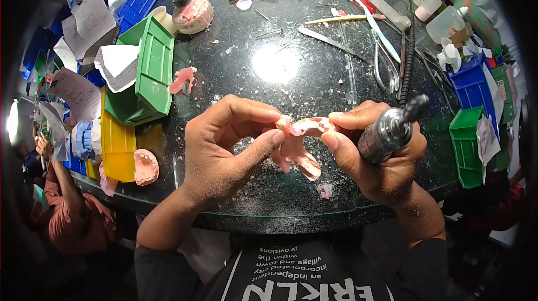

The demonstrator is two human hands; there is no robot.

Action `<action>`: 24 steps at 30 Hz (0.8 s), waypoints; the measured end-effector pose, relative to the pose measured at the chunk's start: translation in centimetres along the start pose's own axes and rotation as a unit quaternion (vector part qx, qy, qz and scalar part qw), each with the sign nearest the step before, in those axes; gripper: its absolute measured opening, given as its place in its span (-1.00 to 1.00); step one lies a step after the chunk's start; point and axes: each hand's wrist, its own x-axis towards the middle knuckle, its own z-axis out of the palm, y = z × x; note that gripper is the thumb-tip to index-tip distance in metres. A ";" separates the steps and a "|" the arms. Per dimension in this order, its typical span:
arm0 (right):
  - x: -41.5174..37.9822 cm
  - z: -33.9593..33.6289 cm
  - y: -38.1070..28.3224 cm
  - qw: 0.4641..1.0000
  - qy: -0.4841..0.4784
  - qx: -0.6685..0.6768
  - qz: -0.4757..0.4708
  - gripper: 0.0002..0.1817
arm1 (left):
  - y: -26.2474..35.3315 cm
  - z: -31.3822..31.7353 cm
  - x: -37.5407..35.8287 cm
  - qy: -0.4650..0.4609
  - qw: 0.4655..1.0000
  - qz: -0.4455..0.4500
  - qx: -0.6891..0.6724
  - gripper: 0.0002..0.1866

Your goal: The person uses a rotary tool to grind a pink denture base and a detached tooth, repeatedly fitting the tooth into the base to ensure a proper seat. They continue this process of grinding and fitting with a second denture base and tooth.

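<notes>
Between both hands, over the front of the dusty black table, is a pink denture piece (300, 147) with pale parts. My left hand (230, 147) pinches its left end between thumb and index finger. The thumb and index finger of my right hand (384, 158) grip its right end. A dark handpiece (384, 135) with a black tip also rests in my right hand, pointing up and right. Below the denture piece lies a small pink fragment (324, 190). White dust covers my skin and the tabletop (224, 82).
Green (154, 68), yellow (116, 138) and blue bins with papers stand at left, near a pink dental cast (146, 167). Another pink piece (183, 80) lies beyond my left hand. Pliers (386, 65), a toothbrush (375, 23) and bottles are at right. Other people sit at both sides.
</notes>
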 end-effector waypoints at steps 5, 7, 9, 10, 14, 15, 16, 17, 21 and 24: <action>-0.1 0.4 0.1 1.000 0.022 -0.006 -0.016 -0.81 | -0.3 -0.5 0.3 -0.034 0.998 -0.033 -0.037 -0.79; 0.0 0.2 0.2 0.999 0.012 -0.033 -0.030 -0.80 | -0.5 -0.8 0.5 -0.051 0.994 -0.061 -0.080 -0.79; 0.0 0.3 0.0 0.999 0.017 -0.032 -0.015 -0.80 | -0.7 -0.9 0.6 -0.056 0.990 -0.073 -0.105 -0.80; -0.1 0.3 0.0 0.999 0.020 -0.032 -0.008 -0.80 | -0.7 -0.8 0.6 -0.053 0.990 -0.071 -0.109 -0.80; -0.1 0.1 0.6 0.998 0.024 -0.060 -0.008 -0.80 | 0.1 -0.6 0.5 -0.048 0.992 -0.067 -0.097 -0.80; 0.0 0.2 0.9 0.997 0.039 -0.070 -0.013 -0.79 | 0.3 -0.4 0.4 -0.044 0.993 -0.054 -0.093 -0.80; 0.0 0.4 1.0 0.995 0.053 -0.079 -0.017 -0.78 | 0.7 -0.1 0.3 -0.039 0.996 -0.049 -0.065 -0.78; 0.0 0.6 0.9 0.996 0.064 -0.060 0.007 -0.79 | 0.8 0.1 0.2 -0.042 0.995 -0.058 -0.069 -0.78; -0.3 0.9 0.3 0.994 0.065 -0.028 0.088 -0.81 | 0.9 0.7 -0.4 -0.040 0.997 -0.044 -0.048 -0.76; 0.0 1.0 0.0 0.991 0.058 0.006 0.124 -0.76 | 0.8 0.6 -0.6 -0.033 0.999 0.021 0.008 -0.78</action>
